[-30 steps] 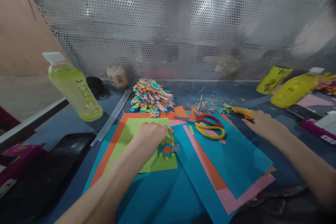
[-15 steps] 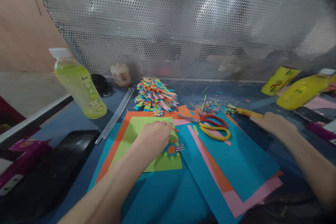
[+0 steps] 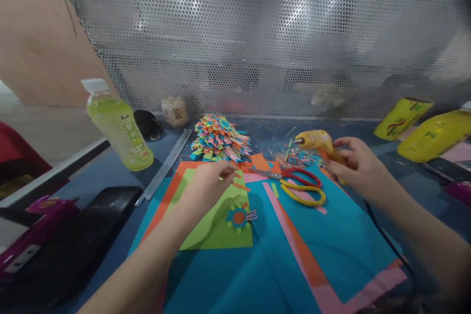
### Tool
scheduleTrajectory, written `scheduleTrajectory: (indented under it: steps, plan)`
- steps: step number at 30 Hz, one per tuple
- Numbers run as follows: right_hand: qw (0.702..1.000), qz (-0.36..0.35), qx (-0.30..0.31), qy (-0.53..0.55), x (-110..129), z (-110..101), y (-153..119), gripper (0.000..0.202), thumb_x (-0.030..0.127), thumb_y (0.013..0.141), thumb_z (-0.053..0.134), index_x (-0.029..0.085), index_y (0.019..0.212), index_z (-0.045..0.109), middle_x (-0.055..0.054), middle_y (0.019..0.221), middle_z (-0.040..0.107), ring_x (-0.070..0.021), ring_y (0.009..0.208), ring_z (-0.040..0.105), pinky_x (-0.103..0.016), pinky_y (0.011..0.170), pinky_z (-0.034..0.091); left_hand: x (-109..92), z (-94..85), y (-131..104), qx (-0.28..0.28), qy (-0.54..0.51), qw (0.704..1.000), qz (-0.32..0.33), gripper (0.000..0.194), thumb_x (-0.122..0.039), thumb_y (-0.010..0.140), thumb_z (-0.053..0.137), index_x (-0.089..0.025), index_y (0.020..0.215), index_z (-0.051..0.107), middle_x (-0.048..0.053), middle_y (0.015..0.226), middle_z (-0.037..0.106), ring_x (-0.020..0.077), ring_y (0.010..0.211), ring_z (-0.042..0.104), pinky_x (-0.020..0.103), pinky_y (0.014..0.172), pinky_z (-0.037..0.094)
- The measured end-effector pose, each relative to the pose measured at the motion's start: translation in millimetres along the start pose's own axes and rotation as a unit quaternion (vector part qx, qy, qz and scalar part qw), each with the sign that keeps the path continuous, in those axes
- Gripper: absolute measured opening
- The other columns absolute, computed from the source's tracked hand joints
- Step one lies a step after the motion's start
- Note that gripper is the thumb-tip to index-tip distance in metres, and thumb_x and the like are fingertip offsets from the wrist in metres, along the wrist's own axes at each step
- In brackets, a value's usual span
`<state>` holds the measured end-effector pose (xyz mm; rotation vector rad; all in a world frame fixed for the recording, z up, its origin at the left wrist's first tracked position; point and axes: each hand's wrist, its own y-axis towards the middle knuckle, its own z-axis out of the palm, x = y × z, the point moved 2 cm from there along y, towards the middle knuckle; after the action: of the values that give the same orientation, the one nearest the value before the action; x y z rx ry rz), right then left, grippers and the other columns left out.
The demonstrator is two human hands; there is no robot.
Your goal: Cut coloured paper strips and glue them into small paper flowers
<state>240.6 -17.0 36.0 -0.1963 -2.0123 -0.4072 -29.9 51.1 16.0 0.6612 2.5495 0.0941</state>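
Above the paper scraps (image 3: 305,157), the right hand (image 3: 355,169) is wrapped around a yellow glue gun (image 3: 313,140) with its tip pointing left. Over the green paper (image 3: 209,235), the left hand (image 3: 211,179) has bent fingers, and I cannot tell if they pinch anything. A little blue and orange paper flower (image 3: 238,217) lies on the green paper, near that hand. Red and yellow scissors (image 3: 282,175) lie between the hands.

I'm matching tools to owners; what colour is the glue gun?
The glue gun is mainly yellow, with an orange part underneath; the head view shows it best.
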Motion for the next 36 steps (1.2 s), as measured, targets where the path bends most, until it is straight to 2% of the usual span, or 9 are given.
scheduleTrajectory:
  steps: [2,3,5,8,12,19,28,32,36]
  plan:
    - [0.986,-0.137,-0.075,0.058,4.9,14.8,-1.3,0.051,0.025,0.061,0.067,0.024,0.099,0.033,0.001,0.079,0.058,-0.0130,0.061,0.056,-0.023,0.051,0.045,1.8,-2.9,0.5,-0.001,-0.158,0.987,-0.027,0.021,-0.027,0.083,0.046,-0.015,0.092,0.061,0.007,0.088,0.071,0.0171,0.082,0.068,0.024,0.064,0.054]
    - [0.974,-0.189,-0.097,0.083,4.5,22.1,-1.0,0.051,0.021,0.062,0.066,0.024,0.099,0.031,0.001,0.081,0.057,-0.0120,0.060,0.056,-0.022,0.050,0.045,2.0,-4.2,0.1,0.000,-0.251,0.967,-0.048,0.021,-0.029,0.081,0.050,-0.013,0.089,0.061,0.008,0.085,0.072,0.0183,0.080,0.069,0.024,0.060,0.054]
    - [0.961,-0.229,-0.118,0.104,-1.7,33.8,1.6,0.052,0.018,0.060,0.066,0.025,0.096,0.029,0.003,0.081,0.055,-0.0096,0.054,0.053,-0.021,0.047,0.045,0.9,-6.1,-1.3,-0.001,-0.399,0.913,-0.090,0.023,-0.032,0.075,0.060,-0.012,0.085,0.061,0.009,0.082,0.072,0.0202,0.078,0.069,0.025,0.057,0.054]
    - [0.963,-0.231,-0.100,0.095,-15.7,40.1,3.7,0.050,0.016,0.057,0.070,0.024,0.088,0.032,0.002,0.080,0.056,-0.0085,0.049,0.051,-0.021,0.043,0.045,-2.8,-7.2,-3.5,-0.010,-0.472,0.873,-0.125,0.025,-0.032,0.068,0.069,-0.012,0.080,0.063,0.008,0.078,0.072,0.0197,0.073,0.070,0.023,0.054,0.053]
    - [0.966,-0.229,-0.097,0.064,-24.1,34.2,-6.1,0.041,0.018,0.061,0.071,0.023,0.085,0.038,0.004,0.071,0.056,-0.0082,0.046,0.050,-0.020,0.040,0.046,-9.2,-4.5,-5.7,-0.004,-0.487,0.864,-0.131,0.020,-0.029,0.067,0.071,-0.013,0.077,0.066,0.006,0.073,0.072,0.0187,0.070,0.069,0.020,0.048,0.051]
    - [0.961,-0.258,-0.086,0.053,-10.3,36.8,-24.0,0.028,0.013,0.062,0.070,0.022,0.073,0.045,0.004,0.060,0.059,-0.0101,0.043,0.055,-0.017,0.035,0.043,-24.1,-1.6,-10.3,0.034,-0.471,0.874,-0.119,0.013,-0.026,0.070,0.069,-0.014,0.076,0.068,0.004,0.066,0.072,0.0128,0.058,0.067,0.015,0.043,0.049]
    - [0.970,-0.221,-0.084,0.051,-18.2,34.0,-25.8,0.028,0.017,0.064,0.071,0.026,0.082,0.052,0.001,0.072,0.066,-0.0181,0.055,0.064,-0.026,0.041,0.052,-26.3,-3.4,-12.7,0.024,-0.465,0.877,-0.118,0.009,-0.024,0.071,0.067,-0.016,0.074,0.068,0.002,0.058,0.071,0.0105,0.050,0.064,0.013,0.040,0.047]
    - [0.972,-0.207,-0.088,0.062,-23.4,31.1,-24.0,0.028,0.022,0.062,0.071,0.025,0.079,0.048,0.002,0.070,0.063,-0.0164,0.054,0.062,-0.027,0.042,0.052,-26.3,-3.0,-11.3,0.017,-0.464,0.878,-0.114,0.007,-0.023,0.072,0.066,-0.016,0.073,0.069,0.001,0.055,0.069,0.0091,0.045,0.061,0.013,0.039,0.046]
    - [0.972,-0.209,-0.098,0.046,-23.9,28.4,-22.1,0.032,0.017,0.057,0.073,0.021,0.079,0.049,0.002,0.067,0.059,-0.0135,0.054,0.058,-0.023,0.040,0.048,-26.3,-2.7,-11.1,0.007,-0.467,0.877,-0.112,0.007,-0.023,0.071,0.067,-0.016,0.072,0.069,0.001,0.054,0.069,0.0084,0.042,0.059,0.013,0.038,0.045]
